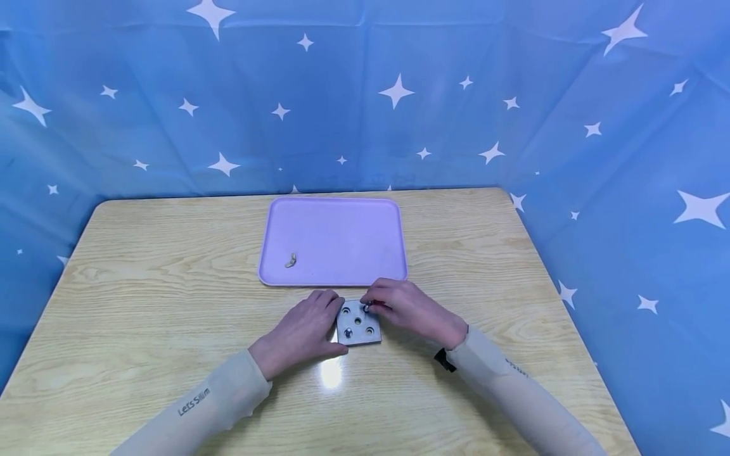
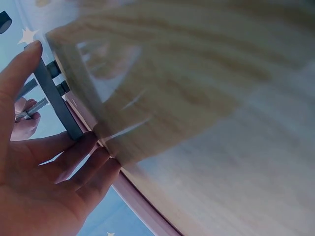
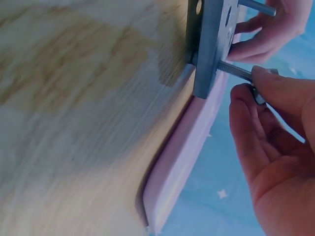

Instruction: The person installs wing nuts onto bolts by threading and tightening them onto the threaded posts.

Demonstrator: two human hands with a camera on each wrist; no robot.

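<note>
A square grey metal plate (image 1: 357,341) with several round holes lies on the table, raised a little on dark round parts (image 2: 53,69) beneath it. My left hand (image 1: 302,326) grips it along its left side, thumb at the near corner and fingers at the far one. One threaded bolt (image 3: 261,7) stands up bare from the plate. On the other bolt (image 3: 234,70), at the far right corner, my right hand (image 1: 413,307) pinches a small metal wing nut (image 3: 258,95) between thumb and fingertips near the bolt's free end. Those fingers partly hide the nut.
Just beyond the plate lies a shallow purple tray (image 1: 353,278). One more wing nut (image 1: 291,260) rests in its near left part. The wood-grain table (image 1: 171,304) ends at a blue curtain (image 1: 342,114) with white stars.
</note>
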